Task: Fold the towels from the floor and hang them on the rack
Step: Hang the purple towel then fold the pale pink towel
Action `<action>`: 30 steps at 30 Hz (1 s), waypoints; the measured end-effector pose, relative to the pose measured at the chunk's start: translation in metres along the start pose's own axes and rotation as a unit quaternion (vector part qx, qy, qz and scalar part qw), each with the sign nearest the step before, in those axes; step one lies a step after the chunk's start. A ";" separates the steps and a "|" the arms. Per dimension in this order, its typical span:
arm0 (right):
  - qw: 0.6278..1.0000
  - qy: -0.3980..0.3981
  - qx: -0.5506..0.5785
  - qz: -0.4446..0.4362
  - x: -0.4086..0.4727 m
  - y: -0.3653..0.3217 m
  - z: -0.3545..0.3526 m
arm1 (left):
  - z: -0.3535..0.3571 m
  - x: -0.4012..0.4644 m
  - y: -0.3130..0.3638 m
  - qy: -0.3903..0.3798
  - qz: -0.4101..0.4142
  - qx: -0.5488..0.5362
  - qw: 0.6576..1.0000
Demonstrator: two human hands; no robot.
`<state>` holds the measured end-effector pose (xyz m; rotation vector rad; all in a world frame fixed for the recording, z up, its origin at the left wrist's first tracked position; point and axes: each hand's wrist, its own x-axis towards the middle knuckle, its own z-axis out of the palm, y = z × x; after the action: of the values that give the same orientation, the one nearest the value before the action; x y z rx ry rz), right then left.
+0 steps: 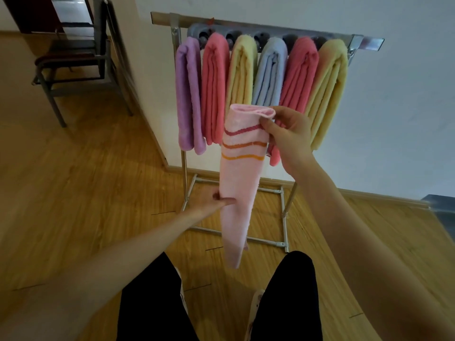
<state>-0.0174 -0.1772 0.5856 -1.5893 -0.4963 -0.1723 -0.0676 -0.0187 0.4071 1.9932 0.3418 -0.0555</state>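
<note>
Pink towel [240, 183] with three stripes across its upper part, one dark pink and two orange, hangs folded lengthwise in front of the person, its lower end tapering down between the knees. The right hand [288, 139] pinches the folded top edge, thumb on the near side and fingers behind the cloth. The left hand [214, 201] grips the towel's left edge about halfway down, thumb lying on the front of the fabric.

Just behind the held towel stands the metal rack [283, 193], its top rail carrying six folded towels side by side: a purple towel [188, 94], a coral towel [214, 89], a yellow towel [242, 75], a light blue towel [269, 75], a second coral towel [299, 75] and a second yellow towel [328, 89]. The rack's base frame rests on the wooden floor [86, 180] against a white wall [406, 107]. A dark metal-framed chair [73, 60] stands to the left, well apart from the rack.
</note>
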 end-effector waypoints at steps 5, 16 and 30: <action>0.989 0.117 0.083 0.035 0.007 -0.001 -0.018 | 0.005 0.000 -0.013 -0.008 -0.042 -0.043 0.998; 0.913 0.121 -0.054 0.386 -0.065 0.166 -0.015 | -0.076 -0.007 0.040 -0.033 0.142 0.067 0.987; 0.933 -0.223 0.176 0.221 -0.061 0.098 0.033 | -0.121 -0.034 0.127 -0.260 0.150 0.244 0.922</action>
<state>-0.0372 -0.1577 0.4685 -1.3395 -0.4706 0.6042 -0.0803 0.0311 0.5782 2.3975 -0.3593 -0.5083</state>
